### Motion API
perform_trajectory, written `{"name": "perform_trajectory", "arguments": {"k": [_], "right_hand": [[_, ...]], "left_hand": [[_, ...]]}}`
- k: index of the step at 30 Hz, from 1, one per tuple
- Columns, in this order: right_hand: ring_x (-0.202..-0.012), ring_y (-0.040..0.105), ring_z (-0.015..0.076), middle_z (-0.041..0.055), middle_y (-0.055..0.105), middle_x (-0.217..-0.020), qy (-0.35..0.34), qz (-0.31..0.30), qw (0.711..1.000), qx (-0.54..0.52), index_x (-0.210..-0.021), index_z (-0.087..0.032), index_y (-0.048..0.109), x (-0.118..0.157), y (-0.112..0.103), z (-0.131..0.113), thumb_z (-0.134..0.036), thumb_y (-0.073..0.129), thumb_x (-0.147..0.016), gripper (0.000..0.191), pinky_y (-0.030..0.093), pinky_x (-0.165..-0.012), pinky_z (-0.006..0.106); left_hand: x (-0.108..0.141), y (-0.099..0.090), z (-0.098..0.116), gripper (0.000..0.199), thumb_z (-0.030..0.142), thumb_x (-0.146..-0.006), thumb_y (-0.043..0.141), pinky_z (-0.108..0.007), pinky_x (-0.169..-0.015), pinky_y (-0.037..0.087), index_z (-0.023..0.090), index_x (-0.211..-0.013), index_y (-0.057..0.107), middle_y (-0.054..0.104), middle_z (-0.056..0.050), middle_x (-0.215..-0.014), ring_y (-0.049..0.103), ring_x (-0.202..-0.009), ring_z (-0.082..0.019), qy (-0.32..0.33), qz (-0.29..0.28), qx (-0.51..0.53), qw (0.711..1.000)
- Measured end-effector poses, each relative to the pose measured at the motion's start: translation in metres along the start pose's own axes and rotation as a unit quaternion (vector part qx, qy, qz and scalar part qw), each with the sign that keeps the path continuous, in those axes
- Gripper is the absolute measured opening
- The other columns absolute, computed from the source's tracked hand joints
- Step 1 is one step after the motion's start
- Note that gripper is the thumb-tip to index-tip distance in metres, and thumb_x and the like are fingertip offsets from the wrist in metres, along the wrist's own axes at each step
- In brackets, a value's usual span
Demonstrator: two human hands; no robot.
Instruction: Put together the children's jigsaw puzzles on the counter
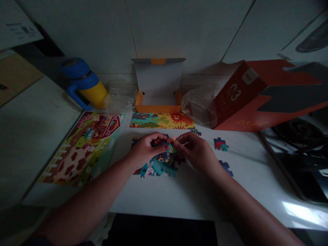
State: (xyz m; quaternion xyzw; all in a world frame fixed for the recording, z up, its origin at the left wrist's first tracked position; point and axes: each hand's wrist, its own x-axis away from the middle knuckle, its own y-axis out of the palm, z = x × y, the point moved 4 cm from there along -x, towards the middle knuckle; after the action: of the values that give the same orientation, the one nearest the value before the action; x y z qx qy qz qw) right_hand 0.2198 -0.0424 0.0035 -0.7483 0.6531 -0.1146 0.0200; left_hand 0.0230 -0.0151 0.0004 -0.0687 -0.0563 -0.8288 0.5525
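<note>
My left hand and my right hand meet over the middle of the white table, fingers closed on small puzzle pieces. Below and behind them lies a partly joined puzzle with a white rabbit on teal; the hands hide part of it. Loose pieces lie to the right: a blue one with red and teal, a dark blue one, and a small one just behind my right hand.
An open orange box stands at the back, with a jungle picture strip before it. A farm picture lies left, near a blue and yellow bottle. Clear plastic and a large red box stand right, by a stove.
</note>
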Motion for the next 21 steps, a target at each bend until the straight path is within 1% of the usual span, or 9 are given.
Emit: {"name": "perform_trajectory", "arguments": {"k": [3, 6, 9, 12, 14, 16, 18, 20, 21], "right_hand": [[-0.064, 0.066, 0.0153, 0.0012, 0.071, -0.082, -0.003, 0.018, 0.998, -0.053, -0.102, -0.022, 0.065, -0.002, -0.007, -0.002, -0.055, 0.076, -0.091, 0.037, 0.052, -0.058, 0.028], [-0.064, 0.064, 0.0143, 0.0029, 0.073, -0.087, -0.007, 0.044, 0.996, -0.073, -0.101, -0.021, 0.065, -0.002, -0.022, -0.008, -0.055, 0.076, -0.09, 0.037, 0.052, -0.059, 0.028], [-0.06, 0.06, 0.0138, 0.0037, 0.074, -0.083, 0.014, 0.053, 0.998, -0.016, -0.099, -0.021, 0.066, 0.01, -0.048, -0.009, -0.056, 0.074, -0.091, 0.037, 0.049, -0.054, 0.027], [-0.051, 0.057, 0.0157, 0.0011, 0.068, -0.066, 0.09, 0.049, 0.99, 0.102, -0.099, -0.022, 0.072, 0.037, -0.075, 0.005, -0.058, 0.073, -0.089, 0.038, 0.041, -0.043, 0.026], [-0.053, 0.059, 0.0163, 0.0032, 0.071, -0.07, 0.122, 0.023, 0.982, 0.144, -0.097, -0.021, 0.075, 0.057, -0.085, 0.018, -0.055, 0.073, -0.088, 0.035, 0.046, -0.047, 0.028], [-0.059, 0.065, 0.0188, 0.0063, 0.078, -0.081, 0.138, 0.016, 0.975, 0.174, -0.098, -0.023, 0.078, 0.075, -0.089, 0.031, -0.055, 0.071, -0.09, 0.034, 0.05, -0.052, 0.03], [-0.074, 0.072, 0.0229, 0.0078, 0.081, -0.095, 0.137, 0.01, 0.973, 0.184, -0.1, -0.025, 0.079, 0.087, -0.085, 0.038, -0.054, 0.069, -0.091, 0.031, 0.056, -0.064, 0.034], [-0.083, 0.075, 0.0257, 0.0076, 0.082, -0.101, 0.128, 0.014, 0.969, 0.209, -0.101, -0.027, 0.08, 0.095, -0.079, 0.04, -0.051, 0.068, -0.092, 0.028, 0.058, -0.073, 0.037], [-0.084, 0.076, 0.0266, 0.0075, 0.082, -0.101, 0.122, 0.02, 0.966, 0.228, -0.101, -0.028, 0.08, 0.097, -0.077, 0.039, -0.05, 0.067, -0.093, 0.027, 0.058, -0.074, 0.038]], "left_hand": [[-0.001, -0.004, -0.003, 0.034, 0.039, -0.08, 0.087, -0.032, -0.086, 0.05, 0.022, -0.107, 0.076, 0.075, -0.006, -0.11, 0.065, -0.096, -0.018, -0.003, 0.015, 0.005, 1.0], [-0.002, -0.009, -0.004, 0.034, 0.039, -0.079, 0.089, -0.03, -0.086, 0.05, 0.021, -0.106, 0.078, 0.074, -0.006, -0.11, 0.064, -0.096, -0.017, 0.002, 0.029, 0.034, 0.999], [-0.003, -0.012, -0.004, 0.034, 0.038, -0.078, 0.09, -0.03, -0.088, 0.05, 0.021, -0.105, 0.078, 0.073, -0.007, -0.116, 0.064, -0.101, -0.017, -0.004, 0.042, 0.076, 0.996], [-0.003, -0.014, -0.001, 0.033, 0.038, -0.077, 0.091, -0.029, -0.089, 0.05, 0.021, -0.102, 0.078, 0.072, -0.007, -0.117, 0.064, -0.105, -0.017, -0.008, 0.056, 0.109, 0.992], [-0.002, -0.014, 0.001, 0.035, 0.038, -0.075, 0.092, -0.027, -0.085, 0.05, 0.021, -0.102, 0.077, 0.072, -0.006, -0.116, 0.063, -0.101, -0.016, -0.018, 0.066, 0.131, 0.989], [-0.002, -0.014, 0.002, 0.037, 0.038, -0.073, 0.093, -0.025, -0.077, 0.049, 0.021, -0.102, 0.077, 0.071, -0.005, -0.113, 0.063, -0.095, -0.015, -0.028, 0.071, 0.145, 0.986], [-0.001, -0.013, 0.004, 0.039, 0.039, -0.072, 0.094, -0.023, -0.071, 0.048, 0.021, -0.103, 0.077, 0.07, -0.004, -0.108, 0.062, -0.09, -0.013, -0.038, 0.074, 0.15, 0.985], [0.001, -0.012, 0.003, 0.041, 0.04, -0.072, 0.094, -0.022, -0.066, 0.045, 0.022, -0.104, 0.076, 0.07, -0.003, -0.103, 0.062, -0.085, -0.013, -0.049, 0.077, 0.152, 0.984], [0.001, -0.012, 0.002, 0.042, 0.041, -0.072, 0.093, -0.021, -0.063, 0.044, 0.022, -0.105, 0.076, 0.069, -0.002, -0.102, 0.062, -0.083, -0.012, -0.055, 0.076, 0.153, 0.984]]}}
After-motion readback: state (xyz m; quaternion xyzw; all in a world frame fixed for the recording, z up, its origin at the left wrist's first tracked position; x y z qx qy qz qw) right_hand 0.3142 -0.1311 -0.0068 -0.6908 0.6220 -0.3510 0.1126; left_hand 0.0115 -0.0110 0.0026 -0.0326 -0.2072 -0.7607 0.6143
